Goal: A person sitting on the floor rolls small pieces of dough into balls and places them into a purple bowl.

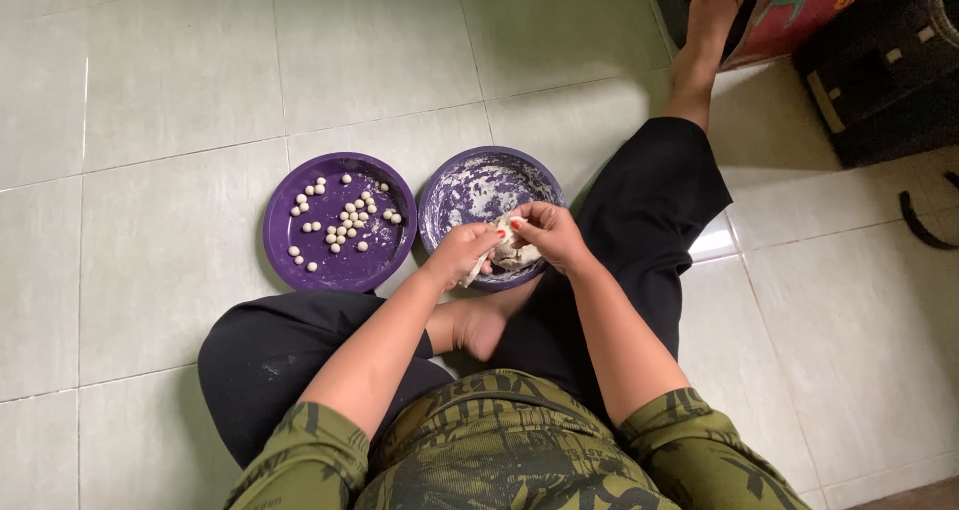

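Gripping the dough (512, 253) between them, the left hand (465, 253) and right hand (547, 234) pinch it over the floured plate (470, 185); balls (343, 220) lie in the other plate (285, 215).

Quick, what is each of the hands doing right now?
Left hand: closed, pinching the pale lump of dough over the floury purple round plate.
Right hand: closed on the same dough.

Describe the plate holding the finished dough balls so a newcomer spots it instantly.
On the pale tiled floor before the seated person lie two round purple plates. The left plate is dotted with small white balls; the floury right plate lies under both hands.
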